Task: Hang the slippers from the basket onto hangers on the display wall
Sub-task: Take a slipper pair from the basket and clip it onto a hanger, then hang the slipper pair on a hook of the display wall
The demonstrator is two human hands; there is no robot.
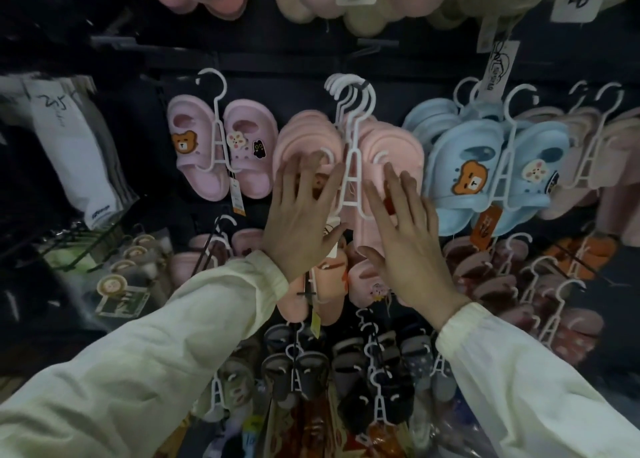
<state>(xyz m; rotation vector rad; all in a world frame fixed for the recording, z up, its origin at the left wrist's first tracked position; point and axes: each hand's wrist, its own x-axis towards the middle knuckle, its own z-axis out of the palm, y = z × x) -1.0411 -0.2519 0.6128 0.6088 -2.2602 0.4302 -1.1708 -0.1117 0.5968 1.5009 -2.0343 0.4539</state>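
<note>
Mostly dark display wall (277, 59) fills view, dim light. Rows of slippers hang on white hangers. Centre: stack of peach-pink slippers (398, 146) on bunched white hangers (351, 166), hooks over black peg. Left hand (304, 211) flat on left slipper, fingers straight & spread, gripping nothing. Right hand (408, 236) same on right slipper. Pink pair w/ bear charm (197, 146) to left, blue pairs (460, 152) to right. Grey & dark pairs (346, 364) in lower rows. White socks (79, 152) far left.
</note>
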